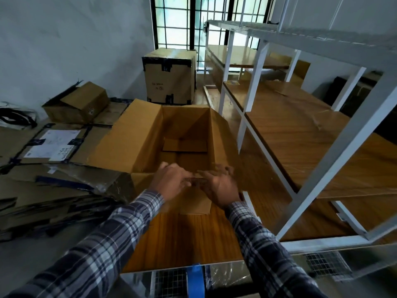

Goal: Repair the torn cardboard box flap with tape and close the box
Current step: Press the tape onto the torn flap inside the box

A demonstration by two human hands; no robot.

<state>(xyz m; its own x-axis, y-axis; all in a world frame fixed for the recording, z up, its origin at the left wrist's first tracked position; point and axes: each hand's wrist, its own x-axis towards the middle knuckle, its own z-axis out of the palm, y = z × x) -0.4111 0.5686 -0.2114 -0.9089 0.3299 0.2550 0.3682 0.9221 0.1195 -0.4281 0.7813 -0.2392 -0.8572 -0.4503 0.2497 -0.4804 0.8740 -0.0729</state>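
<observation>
- On the wooden shelf board (189, 237), toward its far end, stood the open cardboard box (184, 134), its long axis running away from us toward the window (193, 20) and its mouth facing up.
- We saw the box's left flap (129, 136) folded outward over the flattened cartons (53, 186) beside it, while the near flap (191, 201) lay folded down toward us on the board.
- We held both hands close together over the near flap, at the box's near rim.
- Our left hand (169, 179) had its fingers curled, the tips meeting a small dark strip (197, 182) that lay crosswise between the two hands; we could not tell what the strip was.
- Our right hand (219, 186) gripped the other end of that strip, fingers bent over the rim.
- Both arms wore plaid sleeves (103, 244).
- At the near edge of the board, a roll of blue tape (195, 280) sat just below it, well apart from the hands.
- Beyond the open box, a tall taped box (169, 78) stood under the window, and a smaller carton (79, 104) lay tilted by the left wall.
- To the right ran a white metal rack (348, 134) with more wooden boards.
</observation>
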